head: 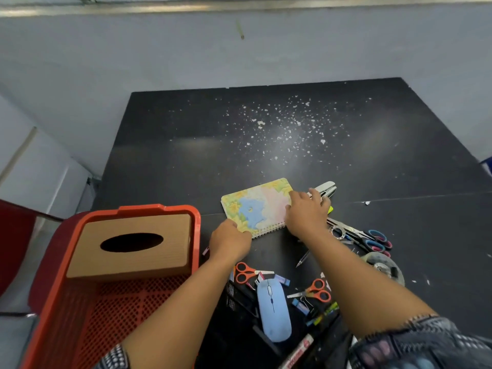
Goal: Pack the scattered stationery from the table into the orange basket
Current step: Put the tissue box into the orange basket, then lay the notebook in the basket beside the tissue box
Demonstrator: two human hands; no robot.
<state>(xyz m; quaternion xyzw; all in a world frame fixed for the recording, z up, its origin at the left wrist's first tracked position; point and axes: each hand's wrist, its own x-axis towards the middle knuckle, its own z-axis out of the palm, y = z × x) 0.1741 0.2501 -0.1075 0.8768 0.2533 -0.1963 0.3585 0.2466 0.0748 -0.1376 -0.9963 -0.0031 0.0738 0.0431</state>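
One blue mouse (273,310), three scissors, one notebook (257,206) under gripping left hand (230,242) and spread right hand (307,213).

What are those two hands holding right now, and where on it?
Both are on the spiral notebook: the left hand grips its near-left corner by the spiral binding, and the right hand lies on its right edge.
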